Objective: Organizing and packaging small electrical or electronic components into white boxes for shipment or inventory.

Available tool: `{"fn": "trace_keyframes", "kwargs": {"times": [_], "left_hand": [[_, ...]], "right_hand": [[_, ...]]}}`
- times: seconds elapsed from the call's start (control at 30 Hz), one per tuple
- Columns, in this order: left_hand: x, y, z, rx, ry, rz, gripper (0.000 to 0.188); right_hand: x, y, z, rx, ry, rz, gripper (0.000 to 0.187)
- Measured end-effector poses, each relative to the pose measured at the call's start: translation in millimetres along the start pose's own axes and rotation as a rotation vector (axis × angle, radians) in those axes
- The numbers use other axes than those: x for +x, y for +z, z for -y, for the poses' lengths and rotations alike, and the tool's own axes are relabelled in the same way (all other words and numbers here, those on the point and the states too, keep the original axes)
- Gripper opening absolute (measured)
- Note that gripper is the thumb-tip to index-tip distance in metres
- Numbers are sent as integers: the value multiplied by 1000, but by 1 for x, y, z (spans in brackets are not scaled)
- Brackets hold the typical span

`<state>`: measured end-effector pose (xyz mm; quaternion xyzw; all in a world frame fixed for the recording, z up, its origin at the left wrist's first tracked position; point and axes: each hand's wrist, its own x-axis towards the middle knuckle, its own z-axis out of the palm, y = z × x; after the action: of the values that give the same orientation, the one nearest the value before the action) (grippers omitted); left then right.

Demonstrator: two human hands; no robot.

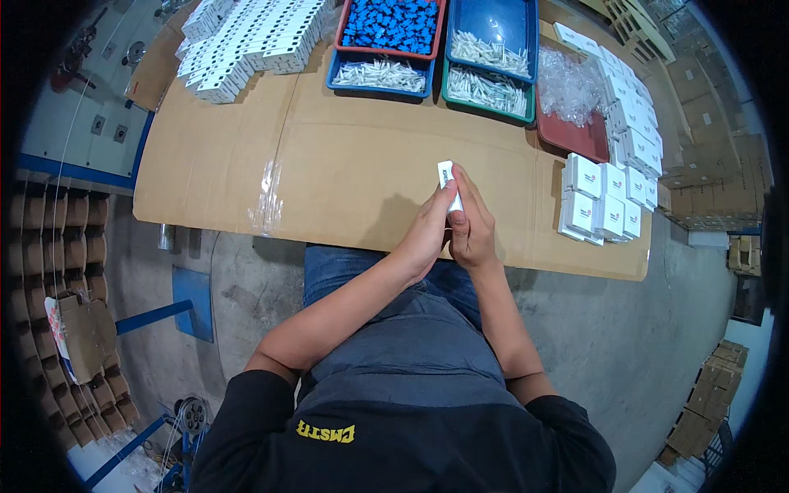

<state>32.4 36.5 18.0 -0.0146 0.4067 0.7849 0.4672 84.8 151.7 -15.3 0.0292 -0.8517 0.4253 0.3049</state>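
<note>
Between my two palms a small white box (pixel 445 173) stands on edge, above the near side of the cardboard-covered table (pixel 345 172). My left hand (pixel 429 226) presses on its left side, fingers closed along it. From the other side my right hand (pixel 473 220) is closed on the same box, with its fingers stretched along it. The box's lower part is hidden by the hands.
Rows of white boxes (pixel 246 45) stand at the far left. Stacked trays hold blue pieces (pixel 390 26) and white slim parts (pixel 380 76). Clear plastic bags (pixel 569 86) lie on a red tray (pixel 575 138). More white boxes (pixel 608 215) are stacked at right.
</note>
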Motion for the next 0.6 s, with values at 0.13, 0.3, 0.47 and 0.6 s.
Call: {"fn": "trace_keyframes", "kwargs": {"times": [0.13, 0.3, 0.47, 0.6], "left_hand": [[1, -3, 2, 12, 2, 17, 55], [0, -1, 1, 10, 19, 1, 56], [0, 1, 2, 43, 31, -27, 56], [2, -1, 4, 64, 52, -24, 56]], "right_hand": [[0, 1, 1, 8, 5, -13, 63], [-1, 2, -1, 16, 1, -16, 63], [-1, 3, 0, 16, 11, -29, 62], [-3, 4, -1, 67, 48, -40, 60]]}}
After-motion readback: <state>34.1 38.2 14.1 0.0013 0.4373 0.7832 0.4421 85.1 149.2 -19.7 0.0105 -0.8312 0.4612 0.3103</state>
